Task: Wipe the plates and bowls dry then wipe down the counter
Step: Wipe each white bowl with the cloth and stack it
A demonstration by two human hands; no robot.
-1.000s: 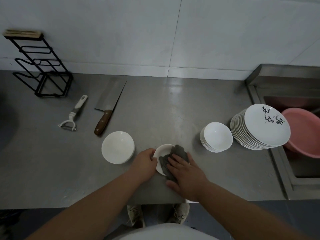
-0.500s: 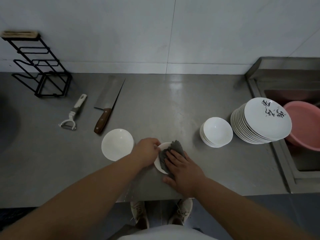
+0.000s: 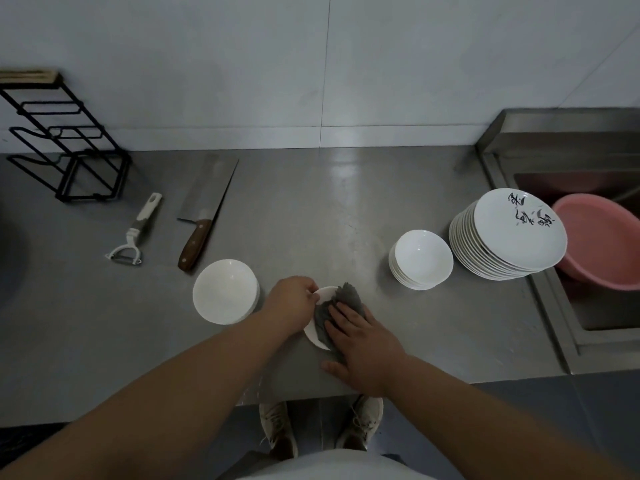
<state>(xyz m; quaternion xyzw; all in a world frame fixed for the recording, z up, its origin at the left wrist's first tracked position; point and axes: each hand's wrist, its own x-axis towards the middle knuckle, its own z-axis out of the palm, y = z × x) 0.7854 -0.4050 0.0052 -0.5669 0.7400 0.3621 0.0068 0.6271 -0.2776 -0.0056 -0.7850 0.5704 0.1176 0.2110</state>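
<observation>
Right hand flat, fingers straight, pressing grey cloth into small white dish. Left hand grips the dish's left rim, fingers curled. Dish sits near the counter front edge, between left bowl stack and right bowl stack. Plate stack further right, beside pink basin. Cleaver and peeler lie back left

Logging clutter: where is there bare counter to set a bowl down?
Widest bare patch: between the cleaver and the right bowl stack, back to the wall. Also front-left, in front of the peeler. Crowded by the plate stack.
</observation>
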